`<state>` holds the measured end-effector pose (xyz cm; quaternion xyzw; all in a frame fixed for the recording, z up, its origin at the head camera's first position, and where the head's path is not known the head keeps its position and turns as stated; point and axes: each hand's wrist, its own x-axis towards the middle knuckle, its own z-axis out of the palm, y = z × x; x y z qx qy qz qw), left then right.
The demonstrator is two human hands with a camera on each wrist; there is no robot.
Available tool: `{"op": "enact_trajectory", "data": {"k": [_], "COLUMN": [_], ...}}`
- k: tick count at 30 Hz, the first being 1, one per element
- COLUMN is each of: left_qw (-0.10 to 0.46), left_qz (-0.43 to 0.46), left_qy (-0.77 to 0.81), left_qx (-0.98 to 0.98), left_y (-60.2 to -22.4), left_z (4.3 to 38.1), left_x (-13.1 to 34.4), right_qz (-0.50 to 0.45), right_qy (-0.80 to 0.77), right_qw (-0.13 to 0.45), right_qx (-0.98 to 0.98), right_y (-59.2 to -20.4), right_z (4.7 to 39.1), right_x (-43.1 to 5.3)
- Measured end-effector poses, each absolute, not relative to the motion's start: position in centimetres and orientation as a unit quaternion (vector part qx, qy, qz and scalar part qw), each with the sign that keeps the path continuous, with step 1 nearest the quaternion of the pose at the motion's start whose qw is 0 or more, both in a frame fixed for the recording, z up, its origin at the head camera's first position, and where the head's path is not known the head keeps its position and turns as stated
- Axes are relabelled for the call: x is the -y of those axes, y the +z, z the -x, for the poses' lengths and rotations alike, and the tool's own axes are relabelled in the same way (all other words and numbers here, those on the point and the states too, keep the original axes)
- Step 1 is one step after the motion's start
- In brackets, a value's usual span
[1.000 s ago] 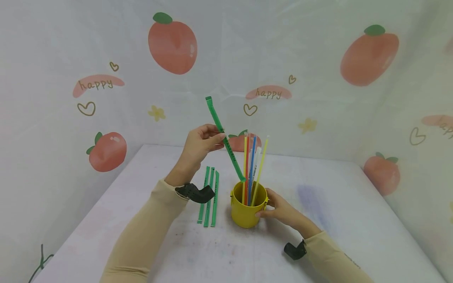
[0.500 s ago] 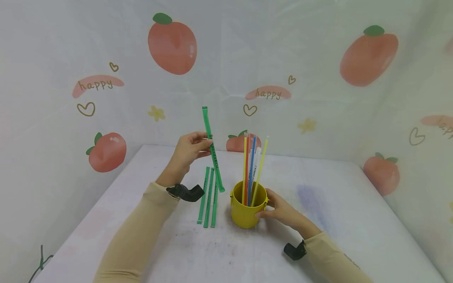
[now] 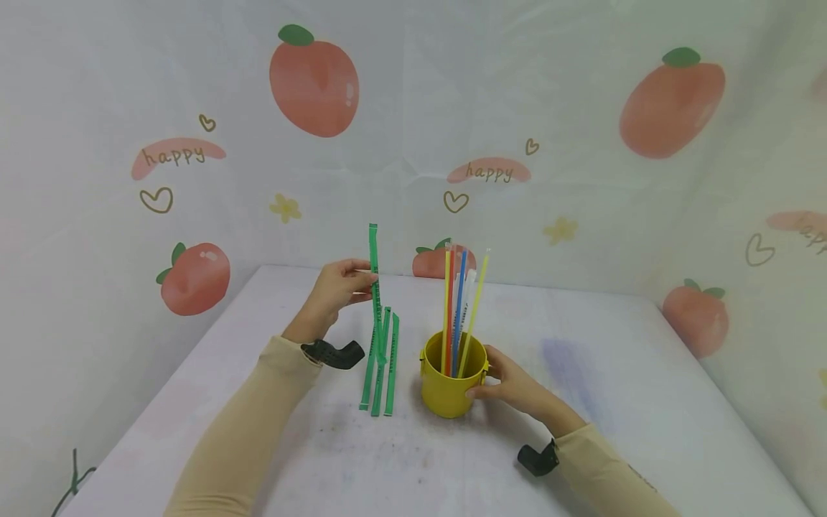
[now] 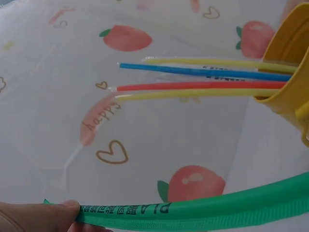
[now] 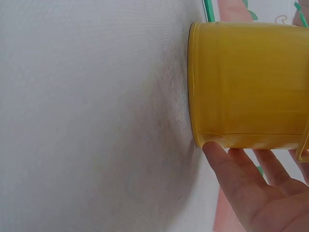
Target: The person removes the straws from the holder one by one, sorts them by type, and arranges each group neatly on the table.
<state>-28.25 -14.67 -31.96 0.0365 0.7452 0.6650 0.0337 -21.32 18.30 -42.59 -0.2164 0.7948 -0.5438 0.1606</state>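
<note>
My left hand point(image 3: 332, 294) pinches a long green wrapped straw point(image 3: 374, 251) between thumb and fingers. The straw stands nearly upright, its lower end in front of several similar green wrapped straws point(image 3: 391, 373) lying side by side on the table; whether it touches them I cannot tell. Dark printing shows on its wrapper point(image 4: 217, 208) in the left wrist view. My right hand point(image 3: 517, 384) holds the right side of a yellow bucket point(image 3: 446, 395), thumb in front and fingers partly hidden behind. Yellow, red, blue and white straws point(image 3: 461, 301) stand in the bucket.
A pale cloth covers the table point(image 3: 452, 474), with a bluish smudge point(image 3: 571, 373) right of the bucket. Behind hangs a white curtain point(image 3: 413, 86) printed with fruit and hearts. Each wrist wears a black device point(image 3: 334, 354).
My left hand has moved left and down, carrying the green wrapped straw from above the bucket to above the lying ones. My right hand and the bucket have stayed put.
</note>
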Motion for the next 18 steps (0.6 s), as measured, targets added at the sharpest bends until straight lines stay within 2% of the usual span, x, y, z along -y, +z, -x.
{"op": "enact_trajectory", "data": {"k": [18], "left_qw": [0.096], "left_qz": [0.039], "left_qy": [0.621], "left_qx": [-0.777], "left_y": [-36.8], "left_z": [29.9], "left_x": [16.6], "right_qz": [0.217], "right_qy": [-0.539], "right_qw": [0.158], "right_qx": [-0.798], "right_y": [-42.7], "right_z": [21.4], "right_x": [-18.4]}}
